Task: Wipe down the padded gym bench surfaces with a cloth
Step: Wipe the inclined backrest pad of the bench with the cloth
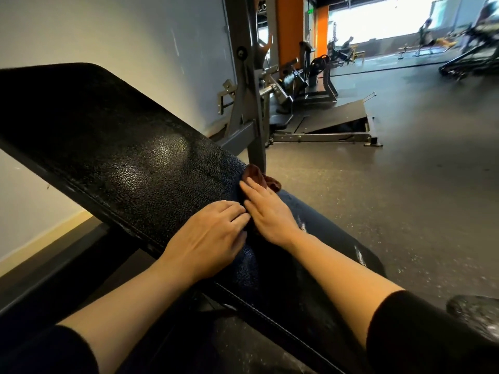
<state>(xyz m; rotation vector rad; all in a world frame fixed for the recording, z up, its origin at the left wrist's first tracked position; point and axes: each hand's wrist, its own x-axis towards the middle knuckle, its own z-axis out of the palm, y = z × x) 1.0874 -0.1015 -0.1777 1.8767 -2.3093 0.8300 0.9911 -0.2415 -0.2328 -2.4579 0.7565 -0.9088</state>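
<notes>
A black padded bench back (129,147) slopes from upper left down toward the middle, with a textured, shiny surface. A dark brown cloth (258,175) lies bunched at the pad's lower right edge. My right hand (270,214) lies flat on the cloth with straight fingers, pressing it against the pad. My left hand (208,238) rests on the pad just beside it, fingers lightly bent and touching the cloth's near edge. Most of the cloth is hidden under both hands. The seat pad (337,247) continues dark to the right of my right wrist.
A grey steel upright (253,103) of the rack stands right behind the cloth. A white wall is at left. An angled platform machine (332,122) sits on the grey rubber floor (391,190). Other machines and people are far back.
</notes>
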